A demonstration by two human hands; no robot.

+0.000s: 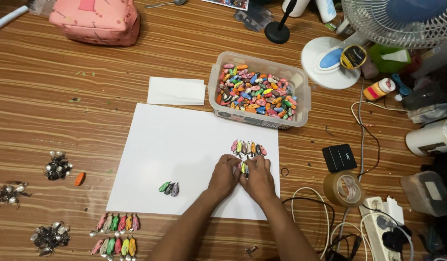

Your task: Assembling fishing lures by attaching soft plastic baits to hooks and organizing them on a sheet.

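My left hand (224, 176) and my right hand (258, 179) meet side by side on a large white sheet (180, 145), fingers closed together around a few small coloured lure bodies (244, 167). Just beyond my fingertips lies a short row of several more coloured lure bodies (248, 148). Three dark and green ones (169, 188) lie apart on the sheet to the left. A clear plastic tub (301, 96) full of many coloured lure bodies stands at the sheet's far right corner.
Finished lures lie in two rows (116, 234) near the front edge. Piles of metal hooks (57, 166) sit at the left, with a folded white paper (176, 91), pink bag (95, 19), brown tape roll (343, 188), black box (339, 157), fan (402, 19) and cables around.
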